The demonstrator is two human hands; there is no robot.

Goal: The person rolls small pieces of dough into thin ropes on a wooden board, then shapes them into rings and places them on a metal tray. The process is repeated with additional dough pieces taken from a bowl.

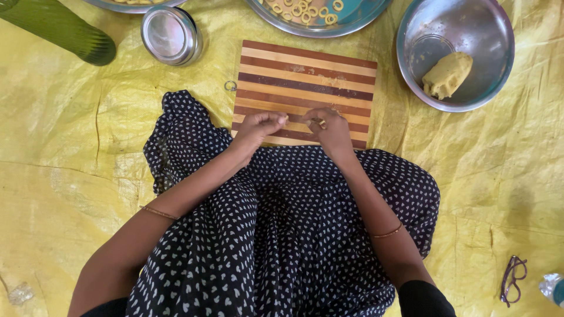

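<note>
Both hands meet at the near edge of the striped wooden cutting board (304,88). The left hand (258,128) has its fingers curled in, fingertips pinched toward the right hand (329,129), which is likewise closed; a small piece of dough (320,122) shows at the right fingers, too small to describe further. Whether the left hand also grips it cannot be told. A lump of yellow dough (447,74) rests in the steel bowl (487,35) to the right of the board. Dough rings (302,10) lie on the steel plate (364,14) beyond the board. A round steel lid (169,34) and a green bottle (59,28) lie to the left on the yellow sheet (70,147). Eyeglasses (513,279) lie at the lower right.
</note>
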